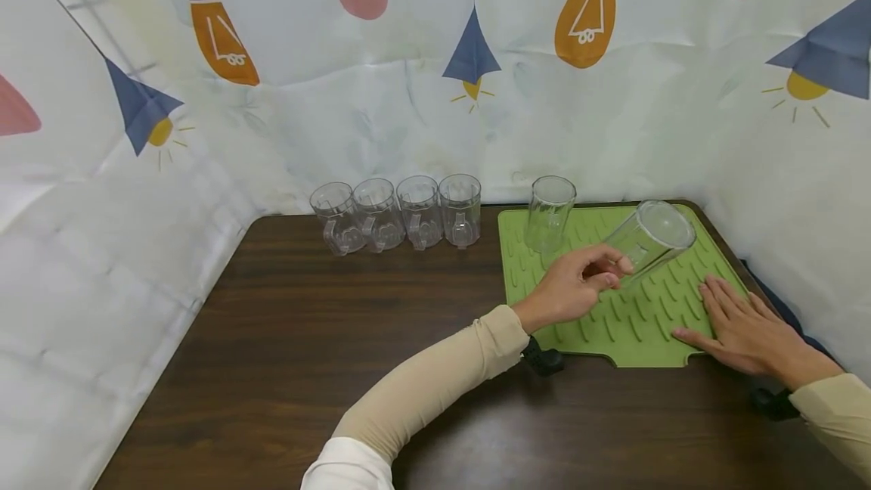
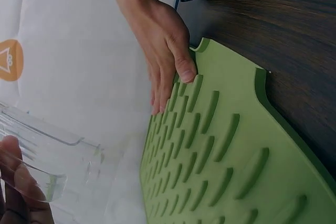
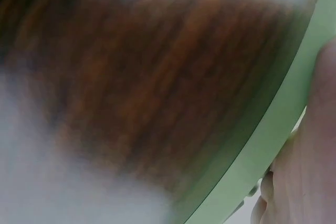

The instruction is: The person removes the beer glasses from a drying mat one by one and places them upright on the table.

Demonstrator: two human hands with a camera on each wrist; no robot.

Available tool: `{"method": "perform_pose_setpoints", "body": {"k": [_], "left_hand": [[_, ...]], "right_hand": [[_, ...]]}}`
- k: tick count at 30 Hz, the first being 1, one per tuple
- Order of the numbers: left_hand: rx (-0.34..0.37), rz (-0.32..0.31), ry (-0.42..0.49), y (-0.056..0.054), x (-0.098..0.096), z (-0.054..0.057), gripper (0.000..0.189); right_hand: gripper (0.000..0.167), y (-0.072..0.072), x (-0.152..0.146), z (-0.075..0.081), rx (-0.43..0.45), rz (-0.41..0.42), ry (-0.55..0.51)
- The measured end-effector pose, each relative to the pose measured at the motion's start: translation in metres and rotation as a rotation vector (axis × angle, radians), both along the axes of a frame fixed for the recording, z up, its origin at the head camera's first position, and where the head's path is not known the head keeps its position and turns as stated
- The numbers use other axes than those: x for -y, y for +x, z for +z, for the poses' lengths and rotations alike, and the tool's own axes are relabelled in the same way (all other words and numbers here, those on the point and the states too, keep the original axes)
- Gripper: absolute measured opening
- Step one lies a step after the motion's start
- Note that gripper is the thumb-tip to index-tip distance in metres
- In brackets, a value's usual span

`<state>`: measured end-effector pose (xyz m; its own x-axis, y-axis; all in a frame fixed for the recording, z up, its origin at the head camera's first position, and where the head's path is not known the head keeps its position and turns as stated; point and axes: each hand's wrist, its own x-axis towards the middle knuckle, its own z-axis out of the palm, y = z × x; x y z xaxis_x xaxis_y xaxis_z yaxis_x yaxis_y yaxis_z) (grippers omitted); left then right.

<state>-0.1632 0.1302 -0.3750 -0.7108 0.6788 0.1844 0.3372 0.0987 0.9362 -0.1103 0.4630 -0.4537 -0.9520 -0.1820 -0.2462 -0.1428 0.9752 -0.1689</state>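
My left hand grips a clear mug on its handle side, above the green ridged mat. The mug is tilted, its thick round base turned up and to the right. In the left wrist view, curled fingers show through and beside the clear mug. My right hand lies with fingers extended on the mat's right edge. The right wrist view catches part of that hand against the green rim. A second clear mug stands on the mat's back left part.
Left of the mat, several clear handled mugs stand in a row along the back of the dark wooden table. A white printed curtain hangs behind the table and at both sides.
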Motion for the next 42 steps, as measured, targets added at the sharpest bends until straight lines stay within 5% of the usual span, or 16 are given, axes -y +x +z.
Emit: {"method": "perform_pose_setpoints", "body": {"k": [18, 26, 34, 42], "left_hand": [[-0.128, 0.023, -0.078, 0.004, 0.034, 0.012, 0.021], [-0.270, 0.069, -0.130, 0.003, 0.049, 0.014, 0.026], [-0.424, 0.098, -0.147, 0.006, 0.064, 0.019, 0.031], [-0.498, 0.124, -0.186, 0.009, 0.078, 0.018, 0.040]], "right_hand": [[0.104, -0.003, -0.009, 0.003, 0.003, -0.004, -0.035], [0.094, -0.006, 0.000, 0.014, -0.154, 0.024, -0.044], [0.079, -0.011, 0.020, 0.030, -0.377, 0.054, -0.222], [0.074, -0.010, 0.048, 0.053, -0.390, -0.024, -0.434]]}}
